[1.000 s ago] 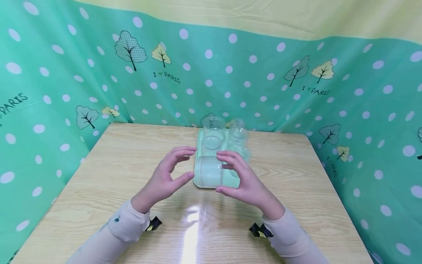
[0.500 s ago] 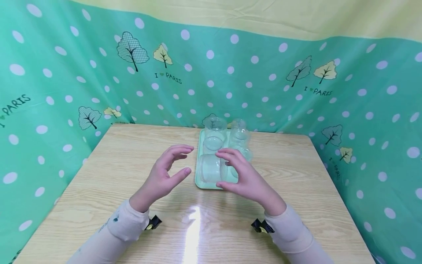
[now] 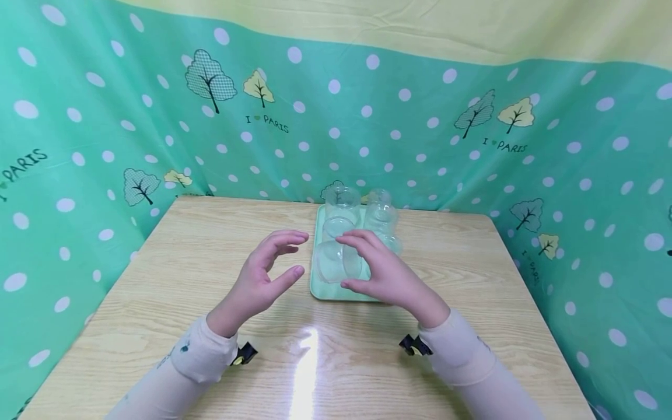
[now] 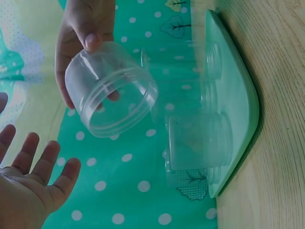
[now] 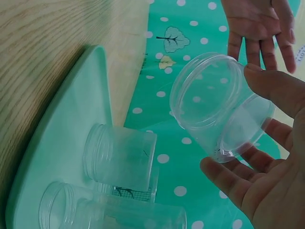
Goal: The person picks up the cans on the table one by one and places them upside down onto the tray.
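Observation:
A clear plastic jar [image 5: 217, 100] with a threaded rim is held in my right hand [image 3: 385, 271], thumb on one side and fingers on the other near its base. The jar is tilted, its open mouth facing down and toward the left. In the left wrist view the same jar [image 4: 102, 81] hangs apart from the tray, with nothing visible inside. My left hand [image 3: 262, 274] is raised to the left of it, fingers spread and relaxed, touching nothing. In the right wrist view the left palm [image 5: 255, 21] faces the jar across a gap.
A light green tray [image 3: 317, 286] lies on the wooden table [image 3: 220, 245] beyond the hands. Several more clear jars stand on it, including one jar [image 5: 124, 155] mouth down. Behind the table hangs a green dotted curtain [image 3: 315, 105].
The jar has gone from lying level to tilted mouth-down, and has risen slightly in the head view. My right hand has turned with it and shifted a little; the left stays nearly still.

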Action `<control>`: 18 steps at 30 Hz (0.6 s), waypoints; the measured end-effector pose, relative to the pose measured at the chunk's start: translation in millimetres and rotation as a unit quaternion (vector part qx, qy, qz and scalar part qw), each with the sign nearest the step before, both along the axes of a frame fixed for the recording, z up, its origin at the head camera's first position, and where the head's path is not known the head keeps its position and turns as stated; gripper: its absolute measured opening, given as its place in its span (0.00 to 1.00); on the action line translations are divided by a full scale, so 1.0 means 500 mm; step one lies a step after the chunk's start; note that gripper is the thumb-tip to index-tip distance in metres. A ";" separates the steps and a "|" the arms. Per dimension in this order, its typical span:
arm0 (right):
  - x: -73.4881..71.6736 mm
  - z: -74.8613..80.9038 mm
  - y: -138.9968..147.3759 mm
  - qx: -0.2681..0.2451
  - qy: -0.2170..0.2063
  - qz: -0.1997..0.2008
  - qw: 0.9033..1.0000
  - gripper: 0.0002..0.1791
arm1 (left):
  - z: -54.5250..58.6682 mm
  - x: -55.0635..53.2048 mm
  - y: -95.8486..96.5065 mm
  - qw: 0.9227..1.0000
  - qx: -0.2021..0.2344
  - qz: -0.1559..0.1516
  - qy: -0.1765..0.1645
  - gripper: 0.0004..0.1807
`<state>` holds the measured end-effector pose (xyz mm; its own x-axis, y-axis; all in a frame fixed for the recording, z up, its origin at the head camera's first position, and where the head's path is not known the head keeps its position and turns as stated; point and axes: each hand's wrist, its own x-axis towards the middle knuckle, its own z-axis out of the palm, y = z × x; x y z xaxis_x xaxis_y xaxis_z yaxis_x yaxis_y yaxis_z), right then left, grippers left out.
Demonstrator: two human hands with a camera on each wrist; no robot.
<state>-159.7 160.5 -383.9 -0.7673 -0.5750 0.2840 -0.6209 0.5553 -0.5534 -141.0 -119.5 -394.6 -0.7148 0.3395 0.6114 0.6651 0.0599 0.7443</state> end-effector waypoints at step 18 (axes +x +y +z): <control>-0.047 0.017 -0.025 0.125 -0.036 0.005 0.992 0.43 | -0.002 -0.001 -0.001 1.000 -0.001 -0.006 -0.005 0.27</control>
